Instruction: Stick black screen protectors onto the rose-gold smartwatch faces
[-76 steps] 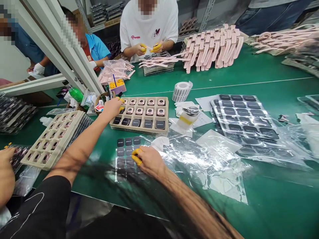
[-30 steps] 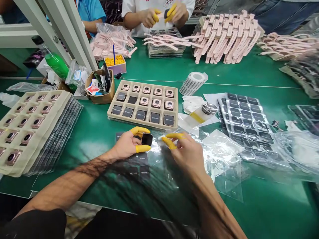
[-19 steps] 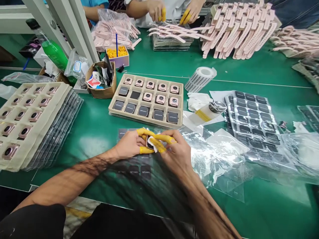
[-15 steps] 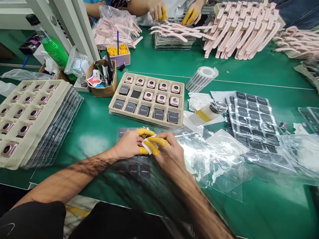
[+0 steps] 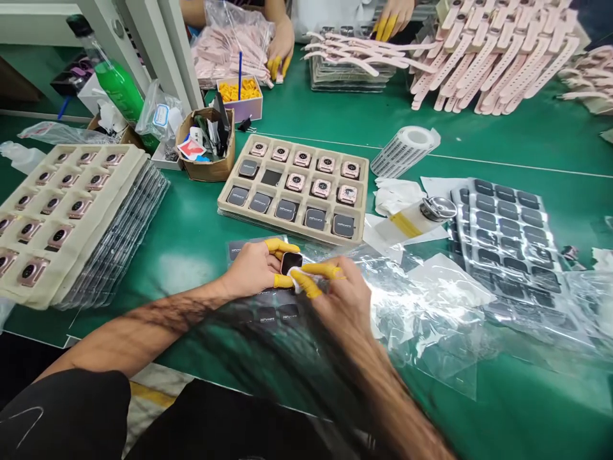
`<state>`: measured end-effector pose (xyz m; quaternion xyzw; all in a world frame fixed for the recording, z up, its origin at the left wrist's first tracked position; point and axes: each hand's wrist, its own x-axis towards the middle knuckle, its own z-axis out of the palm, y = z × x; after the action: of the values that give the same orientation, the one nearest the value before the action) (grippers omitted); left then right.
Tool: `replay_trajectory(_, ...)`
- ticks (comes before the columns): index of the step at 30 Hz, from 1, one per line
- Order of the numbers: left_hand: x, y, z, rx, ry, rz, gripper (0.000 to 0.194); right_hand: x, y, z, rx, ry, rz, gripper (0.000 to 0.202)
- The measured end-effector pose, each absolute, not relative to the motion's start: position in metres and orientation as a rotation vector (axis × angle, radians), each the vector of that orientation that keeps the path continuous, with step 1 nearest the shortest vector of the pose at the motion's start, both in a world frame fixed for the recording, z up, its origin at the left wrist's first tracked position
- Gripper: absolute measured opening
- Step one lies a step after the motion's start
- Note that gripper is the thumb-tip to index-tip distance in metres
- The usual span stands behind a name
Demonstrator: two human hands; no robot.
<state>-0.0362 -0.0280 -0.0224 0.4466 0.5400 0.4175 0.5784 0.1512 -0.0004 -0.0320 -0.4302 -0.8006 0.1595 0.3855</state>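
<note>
Between the yellow-covered fingertips of my left hand [image 5: 253, 269] is a small watch body [image 5: 290, 262], its dark screen facing up. My right hand [image 5: 342, 287], also with yellow finger covers, pinches a white cloth [image 5: 295, 278] at the lower right edge of the watch. Just beyond my hands lies a beige tray [image 5: 293, 223] holding pink watch bodies and several dark-screened ones. A clear sheet of dark labelled squares [image 5: 269, 316] lies under my hands, partly hidden by them and by blurred dark strands.
Stacked trays [image 5: 108, 230] stand at the left. A cardboard box [image 5: 211, 167], a green bottle [image 5: 117, 89] and a label roll [image 5: 405, 152] sit further back. Right of my hands are plastic film [image 5: 431, 300], a metal-topped bottle [image 5: 416, 217] and screen-film sheets [image 5: 514, 233]. Another person's hands work behind pink straps [image 5: 364, 54].
The white cloth has moved off the watch to its lower right, uncovering the dark screen. My right hand has shifted right. The other person's hand has moved to the yellow-filled box. The view has shifted slightly.
</note>
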Motion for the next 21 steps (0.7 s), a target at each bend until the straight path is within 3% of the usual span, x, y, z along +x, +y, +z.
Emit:
replay_trajectory(4,-0.037,-0.027,-0.022,1.037,1.231,0.971,0.056,0.150,0.004,-0.032,-1.178,-2.001,0.350,0.019)
replay_trajectory(8,-0.037,-0.023,-0.018,0.965,1.233,0.943,0.069,0.180,-0.007,-0.025,-1.319,-2.054,0.148,0.023)
replay_trajectory(14,-0.039,-0.017,-0.013,0.873,1.156,0.950,0.078,0.209,-0.044,-0.032,-0.924,-2.474,0.474,0.035)
replay_trajectory(21,-0.041,-0.018,-0.010,0.828,1.122,0.943,0.075,0.181,-0.027,-0.044,-0.996,-2.289,0.594,0.015)
